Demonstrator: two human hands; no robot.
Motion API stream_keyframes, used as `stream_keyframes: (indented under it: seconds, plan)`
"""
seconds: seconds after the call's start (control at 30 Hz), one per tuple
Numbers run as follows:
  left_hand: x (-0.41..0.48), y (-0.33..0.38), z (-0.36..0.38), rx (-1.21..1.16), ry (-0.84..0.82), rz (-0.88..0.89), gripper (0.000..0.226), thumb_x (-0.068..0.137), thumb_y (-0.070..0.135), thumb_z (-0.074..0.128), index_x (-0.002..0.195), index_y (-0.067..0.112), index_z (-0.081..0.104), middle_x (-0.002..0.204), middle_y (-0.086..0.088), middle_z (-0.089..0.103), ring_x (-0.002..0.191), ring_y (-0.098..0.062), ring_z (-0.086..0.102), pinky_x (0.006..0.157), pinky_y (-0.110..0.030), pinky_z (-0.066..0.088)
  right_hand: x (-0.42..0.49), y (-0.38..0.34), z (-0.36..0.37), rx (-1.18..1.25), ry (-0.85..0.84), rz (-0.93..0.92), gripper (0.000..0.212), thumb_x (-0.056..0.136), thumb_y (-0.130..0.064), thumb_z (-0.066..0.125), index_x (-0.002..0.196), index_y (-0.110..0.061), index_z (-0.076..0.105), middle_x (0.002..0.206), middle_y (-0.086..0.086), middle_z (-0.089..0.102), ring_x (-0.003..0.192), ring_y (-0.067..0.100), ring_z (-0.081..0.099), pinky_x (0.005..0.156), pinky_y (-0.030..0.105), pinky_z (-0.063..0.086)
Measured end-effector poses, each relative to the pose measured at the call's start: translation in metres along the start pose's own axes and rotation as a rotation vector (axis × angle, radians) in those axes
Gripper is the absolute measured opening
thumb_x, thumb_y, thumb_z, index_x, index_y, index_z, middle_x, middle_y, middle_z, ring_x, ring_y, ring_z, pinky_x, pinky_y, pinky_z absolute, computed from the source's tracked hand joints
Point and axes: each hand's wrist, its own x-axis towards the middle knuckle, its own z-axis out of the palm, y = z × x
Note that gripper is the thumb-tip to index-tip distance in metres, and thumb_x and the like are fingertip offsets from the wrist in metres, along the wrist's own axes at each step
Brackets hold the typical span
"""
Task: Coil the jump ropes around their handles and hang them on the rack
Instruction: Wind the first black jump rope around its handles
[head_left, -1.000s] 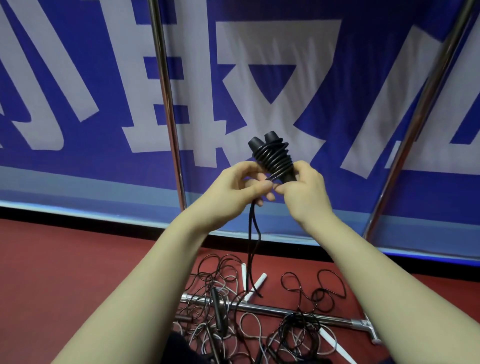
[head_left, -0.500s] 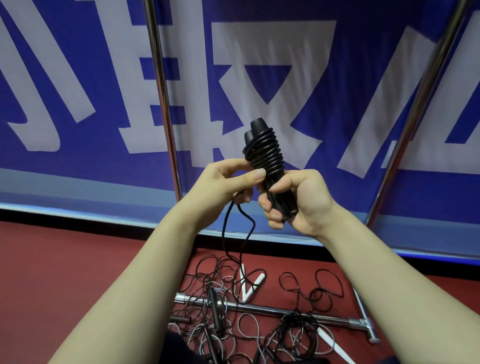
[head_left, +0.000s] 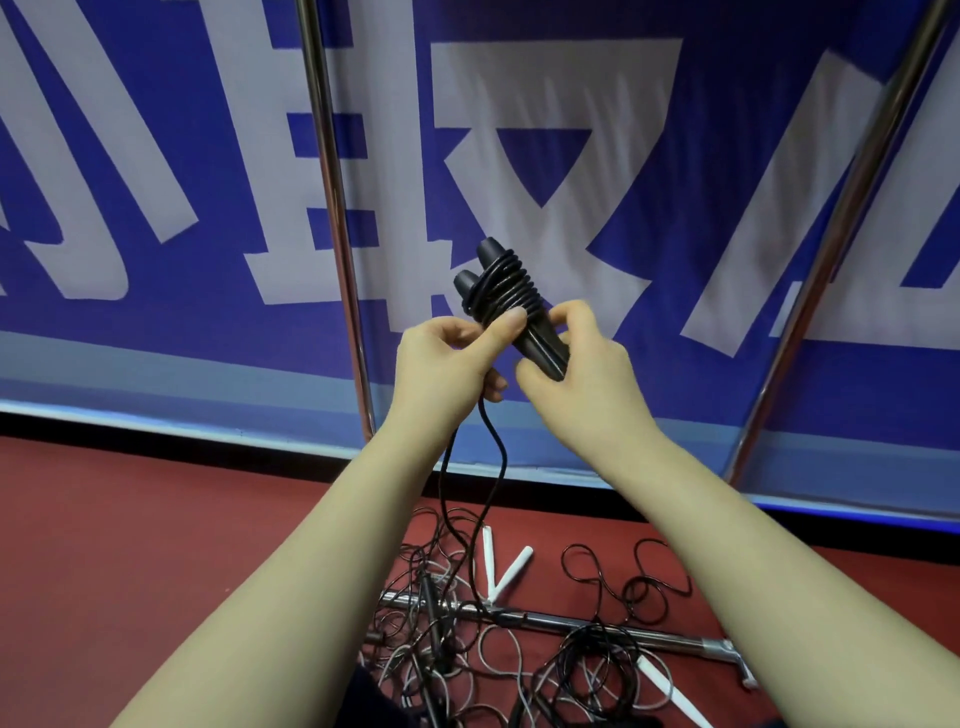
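The right hand (head_left: 579, 382) grips two black handles (head_left: 541, 345); the left hand (head_left: 441, 371) pinches the rope (head_left: 506, 283) against them. The banner (head_left: 156, 312) lettering is unreadable.

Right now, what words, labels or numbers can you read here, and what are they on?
Banner: large white characters, cut off by the frame's top edge and crossed by poles; not readable whole.
Handles: no print visible.
No other text, brand or number shows.
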Motion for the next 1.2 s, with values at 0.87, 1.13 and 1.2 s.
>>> stream_keyframes:
  seconds: [0.87, 1.13, 1.2]
  plan:
    - [-0.006, -0.012, 0.005, 0.360, -0.378, 0.299, 0.014, 0.103, 0.011, 0.044, 0.109, 0.019, 0.053, 0.091, 0.004, 0.066, 0.086, -0.014, 0.062, 0.082, -0.029, 0.051, 0.004, 0.014, -0.011, -0.186, 0.153, 0.067, 0.024, 0.092, -0.002, 0.045, 0.099, -0.012, 0.024, 0.073, 0.007, 0.048, 0.068, 0.032, 0.045, 0.052, 0.036, 0.029]
    - [-0.005, -0.010, -0.002, -0.219, -0.734, -0.259, 0.021, 0.104, 0.014, 0.042, 0.090, 0.008, 0.056, 0.068, -0.001, 0.058, 0.059, -0.014, 0.056, 0.064, -0.025, 0.054, 0.000, 0.017, -0.013, -0.214, 0.151, 0.053, 0.026, 0.092, -0.001, 0.047, 0.102, -0.013, 0.026, 0.084, 0.012, 0.057, 0.074, 0.035, 0.049, 0.058, 0.037, 0.033]
    - [-0.003, -0.009, 0.001, -0.287, -0.675, -0.288, 0.026, 0.105, 0.016, 0.039, 0.085, 0.010, 0.053, 0.058, 0.004, 0.046, 0.049, -0.008, 0.034, 0.048, -0.017, 0.032, 0.002, 0.016, -0.013, -0.193, 0.161, 0.062, 0.024, 0.092, -0.002, 0.046, 0.101, -0.012, 0.026, 0.082, 0.013, 0.056, 0.073, 0.036, 0.048, 0.057, 0.037, 0.032]
